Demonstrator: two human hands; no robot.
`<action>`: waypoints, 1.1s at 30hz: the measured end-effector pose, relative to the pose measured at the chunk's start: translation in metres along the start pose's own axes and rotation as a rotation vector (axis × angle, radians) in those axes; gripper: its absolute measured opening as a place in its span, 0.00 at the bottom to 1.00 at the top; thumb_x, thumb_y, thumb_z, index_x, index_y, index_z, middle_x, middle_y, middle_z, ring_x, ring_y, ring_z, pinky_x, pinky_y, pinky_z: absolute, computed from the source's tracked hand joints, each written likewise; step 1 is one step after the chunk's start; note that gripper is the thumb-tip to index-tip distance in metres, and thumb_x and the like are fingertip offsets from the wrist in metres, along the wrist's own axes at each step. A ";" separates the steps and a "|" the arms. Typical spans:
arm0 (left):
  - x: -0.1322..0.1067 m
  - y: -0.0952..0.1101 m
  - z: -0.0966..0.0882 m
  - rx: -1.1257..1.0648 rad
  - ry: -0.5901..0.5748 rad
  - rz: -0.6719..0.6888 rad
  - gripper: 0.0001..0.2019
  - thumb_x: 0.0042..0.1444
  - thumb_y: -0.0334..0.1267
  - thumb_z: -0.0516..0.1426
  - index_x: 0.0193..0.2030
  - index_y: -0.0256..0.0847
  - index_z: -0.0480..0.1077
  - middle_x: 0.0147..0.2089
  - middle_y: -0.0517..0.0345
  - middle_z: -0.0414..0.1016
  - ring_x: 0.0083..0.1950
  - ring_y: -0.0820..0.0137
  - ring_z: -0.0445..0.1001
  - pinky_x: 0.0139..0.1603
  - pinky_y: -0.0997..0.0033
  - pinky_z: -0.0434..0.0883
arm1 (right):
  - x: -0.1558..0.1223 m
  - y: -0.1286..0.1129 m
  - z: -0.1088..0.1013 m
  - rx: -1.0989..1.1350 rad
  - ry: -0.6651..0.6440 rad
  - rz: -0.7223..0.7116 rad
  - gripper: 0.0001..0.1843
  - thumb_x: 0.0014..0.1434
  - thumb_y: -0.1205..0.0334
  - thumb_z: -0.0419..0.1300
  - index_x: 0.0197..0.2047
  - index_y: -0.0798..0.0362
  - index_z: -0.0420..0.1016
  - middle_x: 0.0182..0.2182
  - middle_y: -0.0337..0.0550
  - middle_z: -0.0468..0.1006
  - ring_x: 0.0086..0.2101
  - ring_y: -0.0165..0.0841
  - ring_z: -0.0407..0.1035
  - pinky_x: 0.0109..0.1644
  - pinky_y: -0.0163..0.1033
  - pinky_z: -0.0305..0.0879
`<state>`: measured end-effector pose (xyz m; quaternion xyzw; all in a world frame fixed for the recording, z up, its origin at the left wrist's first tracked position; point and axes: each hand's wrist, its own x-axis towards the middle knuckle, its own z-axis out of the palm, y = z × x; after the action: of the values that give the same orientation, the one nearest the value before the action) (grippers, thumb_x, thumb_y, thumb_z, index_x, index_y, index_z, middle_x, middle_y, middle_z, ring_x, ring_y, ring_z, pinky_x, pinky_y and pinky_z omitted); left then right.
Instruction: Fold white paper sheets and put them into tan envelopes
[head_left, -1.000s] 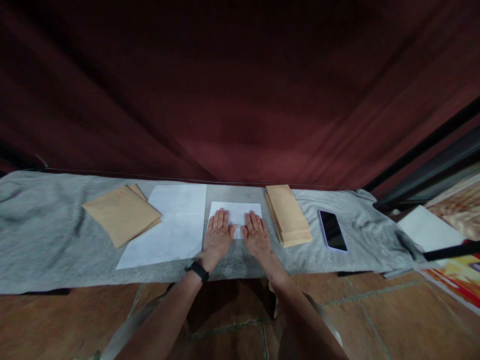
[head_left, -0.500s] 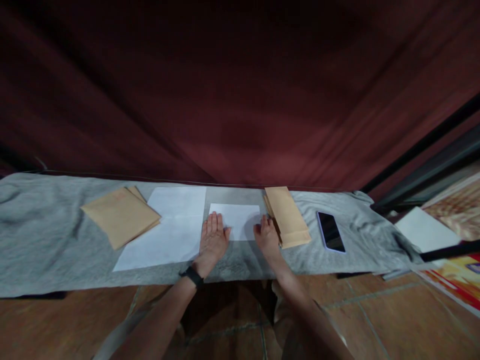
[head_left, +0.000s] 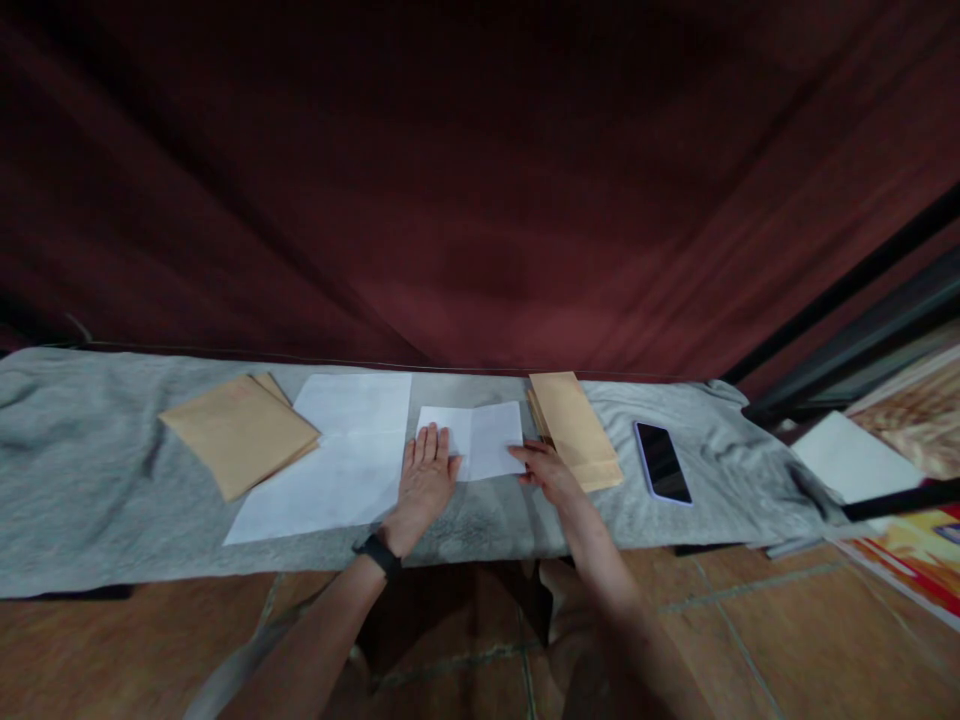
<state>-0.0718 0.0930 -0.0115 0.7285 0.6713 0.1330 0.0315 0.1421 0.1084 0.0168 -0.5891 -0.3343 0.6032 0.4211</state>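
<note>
Fingers (head_left: 429, 442) of L hand (head_left: 424, 482) lie open and flat on left part of paper (head_left: 489, 438). Paper sits on cloth (head_left: 90, 480) btw sheet (head_left: 337, 460) and envelopes (head_left: 574, 430). R hand (head_left: 547, 472) touches paper's near right corner; pinching or not, can't tell.

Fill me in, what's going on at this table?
A person is working a small white sheet on a grey cloth. The left hand lies flat on the sheet's left part; the right hand touches its lower right corner, grip unclear. A crease runs down the sheet's middle. To the right lie brown envelopes and a phone; to the left, a larger white sheet and more envelopes.
</note>
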 end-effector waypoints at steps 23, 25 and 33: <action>0.009 0.016 -0.028 -1.697 -0.175 -0.653 0.29 0.44 0.44 0.69 0.52 0.39 0.67 0.29 0.64 0.75 0.25 0.74 0.72 0.24 0.76 0.65 | -0.056 0.036 0.051 0.248 -0.486 0.168 0.13 0.69 0.60 0.47 0.42 0.53 0.72 0.52 0.54 0.79 0.47 0.36 0.77 0.56 0.48 0.70; 0.007 0.015 -0.026 -1.602 -0.170 -0.598 0.30 0.41 0.38 0.69 0.53 0.39 0.68 0.32 0.61 0.78 0.28 0.71 0.75 0.28 0.74 0.69 | -0.060 0.029 0.048 0.236 -0.548 0.257 0.15 0.69 0.61 0.45 0.42 0.55 0.72 0.50 0.55 0.80 0.45 0.34 0.78 0.55 0.45 0.70; 0.003 0.009 -0.016 -1.203 -0.113 -0.382 0.29 0.44 0.28 0.58 0.57 0.39 0.67 0.33 0.61 0.79 0.31 0.68 0.77 0.33 0.70 0.73 | -0.065 -0.005 0.030 0.024 -0.726 0.042 0.24 0.68 0.47 0.49 0.49 0.57 0.75 0.49 0.55 0.81 0.43 0.38 0.78 0.52 0.46 0.72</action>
<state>-0.0666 0.0926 0.0060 0.4567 0.5945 0.4406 0.4938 0.1097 0.0549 0.0520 -0.3383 -0.4425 0.7856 0.2694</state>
